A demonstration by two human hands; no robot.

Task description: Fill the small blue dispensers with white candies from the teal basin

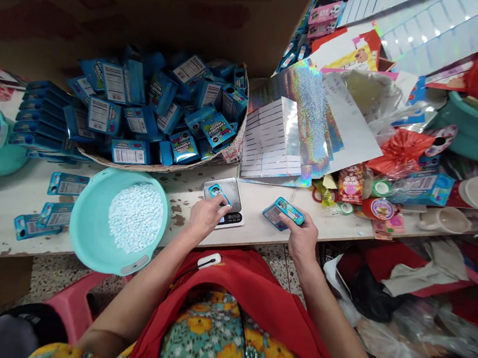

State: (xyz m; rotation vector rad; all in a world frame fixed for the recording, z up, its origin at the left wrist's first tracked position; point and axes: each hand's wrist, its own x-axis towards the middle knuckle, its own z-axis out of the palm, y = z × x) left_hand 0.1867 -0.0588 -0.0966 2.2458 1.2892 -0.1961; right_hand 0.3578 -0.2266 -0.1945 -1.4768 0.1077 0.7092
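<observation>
My left hand (207, 215) is over a small digital scale (238, 189), its fingers closed at the lower end of a small blue container (214, 190) lying on the metal plate. The fingertips partly cover that container. In my right hand (303, 236) is a blue printed candy box (276, 212), gripped between thumb and fingers just right of the scale, above the table's front edge. A turquoise basin (83, 219) holding many pale candies (136, 216) stands left of my left hand.
Behind the scale, a large carton (154, 168) is heaped with blue candy boxes. Flat blue packages (67, 184) lie left of the basin, near another turquoise basin (10, 160). Shiny sticker sheets (272, 142) lie at back right, with a mug (443, 220) and clutter beyond.
</observation>
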